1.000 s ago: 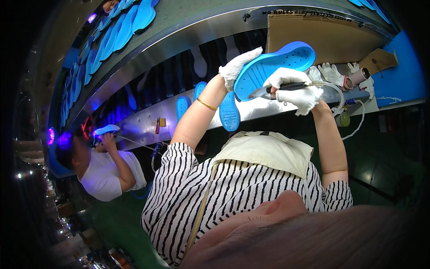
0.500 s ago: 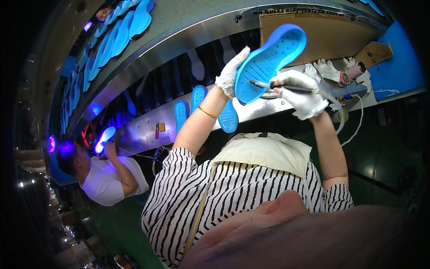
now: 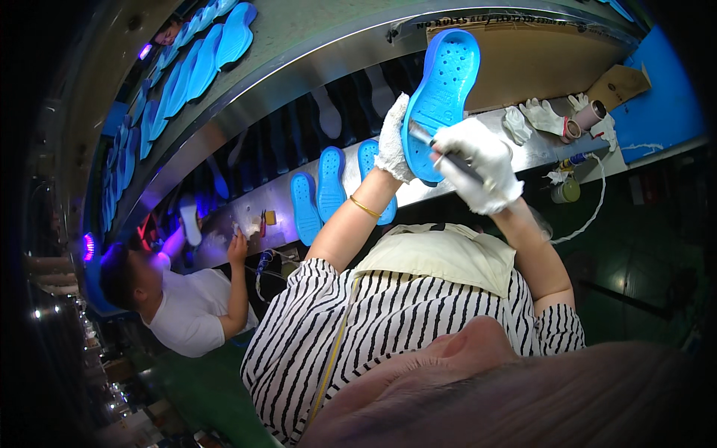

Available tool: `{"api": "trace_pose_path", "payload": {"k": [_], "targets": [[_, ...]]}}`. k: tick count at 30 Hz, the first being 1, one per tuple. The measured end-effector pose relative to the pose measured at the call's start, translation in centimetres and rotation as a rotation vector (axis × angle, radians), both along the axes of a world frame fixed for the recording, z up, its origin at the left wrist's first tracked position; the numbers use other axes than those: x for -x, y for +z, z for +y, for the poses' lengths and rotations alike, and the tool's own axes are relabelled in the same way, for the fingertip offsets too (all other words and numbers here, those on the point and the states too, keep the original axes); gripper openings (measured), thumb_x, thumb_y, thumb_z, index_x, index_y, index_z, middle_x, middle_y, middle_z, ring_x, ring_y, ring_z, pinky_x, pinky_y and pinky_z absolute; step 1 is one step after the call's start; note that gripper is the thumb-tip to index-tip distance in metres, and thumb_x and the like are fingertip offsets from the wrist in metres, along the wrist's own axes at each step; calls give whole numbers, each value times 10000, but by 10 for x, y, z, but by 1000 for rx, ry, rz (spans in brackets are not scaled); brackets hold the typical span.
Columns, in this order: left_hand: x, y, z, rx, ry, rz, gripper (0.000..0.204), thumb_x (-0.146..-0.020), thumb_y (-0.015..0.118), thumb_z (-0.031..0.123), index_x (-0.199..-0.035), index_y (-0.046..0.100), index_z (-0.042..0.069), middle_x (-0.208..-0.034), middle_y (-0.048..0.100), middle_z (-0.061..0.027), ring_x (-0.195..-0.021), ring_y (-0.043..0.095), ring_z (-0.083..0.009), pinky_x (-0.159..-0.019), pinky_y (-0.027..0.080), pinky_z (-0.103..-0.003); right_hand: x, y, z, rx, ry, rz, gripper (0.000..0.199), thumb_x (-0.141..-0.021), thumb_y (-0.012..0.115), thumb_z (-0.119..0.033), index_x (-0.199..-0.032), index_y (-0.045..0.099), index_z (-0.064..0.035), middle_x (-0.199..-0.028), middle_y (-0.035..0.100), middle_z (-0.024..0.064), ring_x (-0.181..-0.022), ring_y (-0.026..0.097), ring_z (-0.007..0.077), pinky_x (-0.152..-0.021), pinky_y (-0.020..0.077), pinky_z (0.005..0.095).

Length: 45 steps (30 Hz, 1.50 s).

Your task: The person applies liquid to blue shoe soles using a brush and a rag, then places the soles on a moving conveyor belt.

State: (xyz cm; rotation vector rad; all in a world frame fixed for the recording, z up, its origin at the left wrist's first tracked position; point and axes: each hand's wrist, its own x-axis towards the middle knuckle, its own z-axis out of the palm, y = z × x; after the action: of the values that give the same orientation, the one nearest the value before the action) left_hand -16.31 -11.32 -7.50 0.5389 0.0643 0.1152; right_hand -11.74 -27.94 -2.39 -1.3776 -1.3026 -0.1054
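Note:
My left hand (image 3: 392,143), in a white knitted glove, grips a blue shoe sole (image 3: 447,78) by its left edge. The sole stands nearly upright, its hollow, dotted face toward me. In my right hand (image 3: 484,160), also gloved, is a dark-handled brush (image 3: 423,135), its tip at the lower part of the sole; whether bristles touch the surface I cannot tell. Beyond my left forearm, blue soles lie on the metal ledge: one sole (image 3: 304,207) at the left, another sole (image 3: 331,184) beside it, and a third sole (image 3: 367,155) partly covered by my arm.
A cardboard box (image 3: 523,71) stands behind the ledge. White gloves (image 3: 544,117) and a thread cone (image 3: 590,114) lie at the right, above a hanging pale hose (image 3: 594,218). Several blue soles (image 3: 202,63) line the upper left belt. A co-worker (image 3: 190,302) sits at left.
The sole has turned more upright and shifted a little left in my left hand. My right hand with the brush has moved left and slightly down. The co-worker's arms have spread apart.

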Motion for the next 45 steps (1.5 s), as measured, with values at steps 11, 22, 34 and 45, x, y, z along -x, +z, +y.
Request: {"api": "trace_pose_path", "payload": {"k": [11,22,34,45], "targets": [[25,9,-4,16,-60,91,702,-942,345,574,-1384,380,30,-1293,512,-211,-1128,561,-325,-987,453,-449,-66,-30,-18,190,247,820,140,-786,688,-8,-913,629,-4,-908,657,76,-856,641,132,-764,527,264],[39,14,-8,-85,-171,107,727,-938,363,562,-1396,349,-3,-1308,479,-277,-1111,572,-380,-914,503,-486,-125,-36,-10,-274,-173,764,153,-809,706,-18,-930,611,-15,-890,677,106,-775,665,156,-726,546,257],[36,10,4,-226,30,190,663,-927,428,556,-1318,441,19,-1121,611,-184,-928,654,-320,-808,561,-438,-53,-13,-19,-131,24,188,222,-747,635,146,-906,575,4,-945,625,97,-857,623,167,-794,522,302],[37,8,17,-206,97,43,595,-943,457,489,-1320,434,29,-1168,596,-163,-999,631,-273,-863,538,-396,-22,2,-31,78,98,-90,209,-650,644,115,-780,559,-25,-857,626,106,-814,615,266,-749,483,321]]}}
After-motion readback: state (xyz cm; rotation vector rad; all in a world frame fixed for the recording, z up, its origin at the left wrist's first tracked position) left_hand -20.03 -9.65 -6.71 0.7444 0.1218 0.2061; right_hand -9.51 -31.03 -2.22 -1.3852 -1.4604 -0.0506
